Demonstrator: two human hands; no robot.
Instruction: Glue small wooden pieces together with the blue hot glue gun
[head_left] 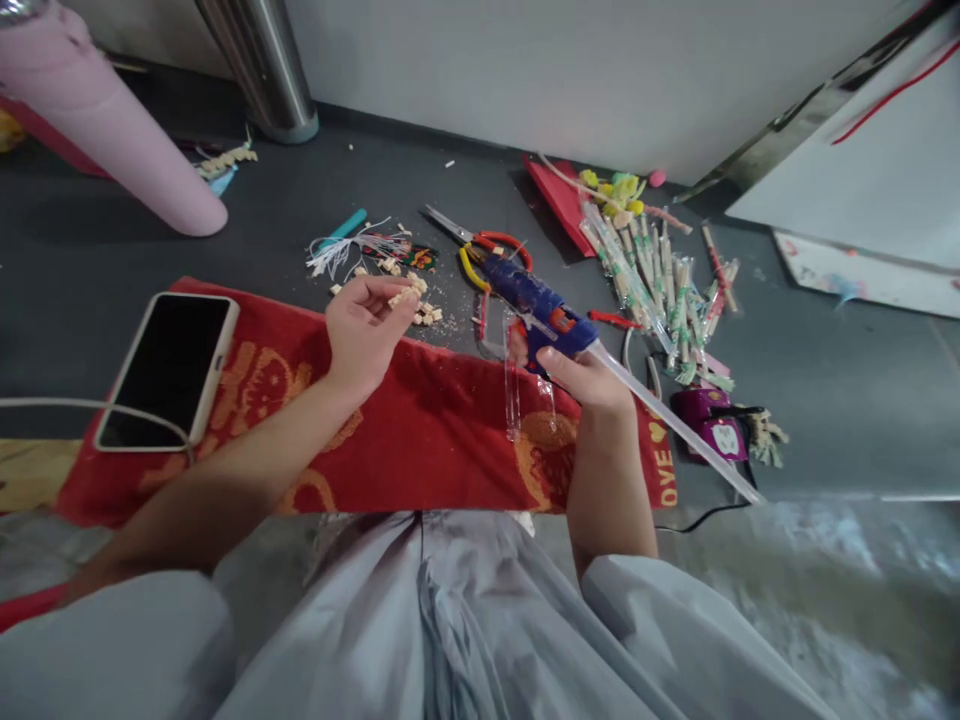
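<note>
Between the thumb and fingers of my left hand point(367, 335) is a small cream-coloured block piece point(409, 290), knobbly and made of little cubes. More loose cream cubes point(427, 315) lie on the grey table just beyond it. My right hand point(581, 375) is wrapped round a blue glue gun point(536, 305), its nozzle pointing up and left toward the scissors. A long translucent glue stick point(667, 415) sticks out of its back end. Clear plastic strips point(514, 395) hang by the gun over the red cloth point(442, 430).
Orange-handled scissors point(450, 225) and yellow-handled pliers point(472, 268) lie beyond the gun. Wrapped sticks point(660, 270) are piled at right, near a purple box point(709, 420). A phone point(169, 370) rests on the cloth's left end. A pink bottle point(127, 130) and a metal post point(266, 65) stand at left.
</note>
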